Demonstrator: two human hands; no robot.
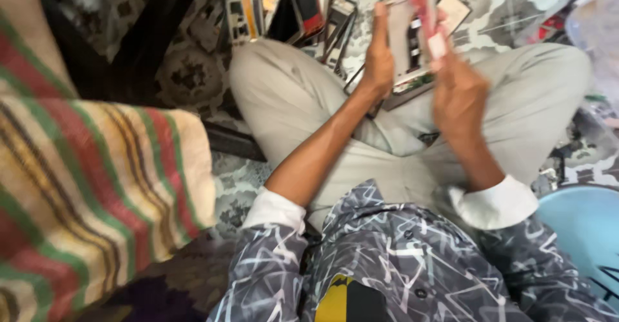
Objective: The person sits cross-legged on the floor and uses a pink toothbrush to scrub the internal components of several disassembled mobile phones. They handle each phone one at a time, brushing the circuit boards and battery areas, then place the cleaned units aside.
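We hold a flat circuit board (406,44) up over our crossed legs, with 2 hands on it. Our left hand (379,60) is closed along its left edge, thumb up the side. Our right hand (459,96) pinches a pink tool (427,9) with a pale tip, perhaps a small brush, though blur hides its shape, and its tip lies on the board's face. To work well here, we judge it best to keep the left grip firm on the edges and move the tool in short, light strokes. The board looks long, pale grey, with dark parts and a green strip low down. More phone parts (284,12) lie on the patterned floor mat (509,2) beyond our knees.
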